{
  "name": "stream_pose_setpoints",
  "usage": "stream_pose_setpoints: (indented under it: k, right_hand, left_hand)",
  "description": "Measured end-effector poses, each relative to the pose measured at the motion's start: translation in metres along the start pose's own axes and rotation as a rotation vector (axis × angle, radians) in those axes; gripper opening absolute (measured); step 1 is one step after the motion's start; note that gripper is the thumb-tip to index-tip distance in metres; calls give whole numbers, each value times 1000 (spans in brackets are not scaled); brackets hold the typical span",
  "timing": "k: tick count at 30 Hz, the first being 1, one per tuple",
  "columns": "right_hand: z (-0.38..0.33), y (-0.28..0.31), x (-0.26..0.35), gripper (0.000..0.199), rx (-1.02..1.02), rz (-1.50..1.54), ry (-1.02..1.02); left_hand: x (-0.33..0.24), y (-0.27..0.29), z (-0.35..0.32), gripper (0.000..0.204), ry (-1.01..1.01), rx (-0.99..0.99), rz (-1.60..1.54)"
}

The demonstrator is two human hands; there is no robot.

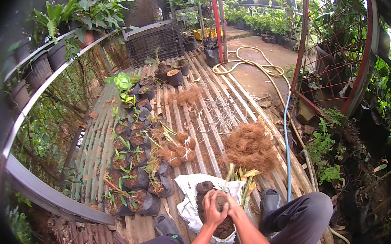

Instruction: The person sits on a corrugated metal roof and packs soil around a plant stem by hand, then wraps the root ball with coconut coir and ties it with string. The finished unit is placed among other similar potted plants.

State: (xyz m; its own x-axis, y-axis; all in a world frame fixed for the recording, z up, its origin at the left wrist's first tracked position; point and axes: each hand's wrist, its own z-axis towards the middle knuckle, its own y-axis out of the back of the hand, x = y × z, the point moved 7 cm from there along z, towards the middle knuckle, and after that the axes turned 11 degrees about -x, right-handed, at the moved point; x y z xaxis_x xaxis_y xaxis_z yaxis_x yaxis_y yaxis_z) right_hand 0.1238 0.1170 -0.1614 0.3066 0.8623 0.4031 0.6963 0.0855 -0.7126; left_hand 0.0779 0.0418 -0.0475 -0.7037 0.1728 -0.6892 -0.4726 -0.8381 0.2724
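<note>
Low at six o'clock, over a white sack (187,205) of dark soil (225,228), the left hand (211,211) and right hand (231,205) were pressed together, both clamped around a brown clump (220,202) whose long axis could not be told. Cut stems (245,182) lay at one o'clock of the hands, their length pointing to twelve. Bagged seedlings (135,173) crowded ten o'clock and a fibre heap (252,147) one o'clock, leaving open slatted floor (213,115) toward twelve.
</note>
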Motion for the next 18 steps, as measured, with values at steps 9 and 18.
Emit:
stream_pose_setpoints:
  k: [9, 18]
  right_hand:
    - [-11, -24, 40, 43, -304, -809, 612]
    - [-13, 4, 48, 67, -335, -485, 698]
  left_hand:
    - [62, -28, -8, 53, 1126, 144, -505]
    - [48, -39, -11, 49, 915, 253, -210]
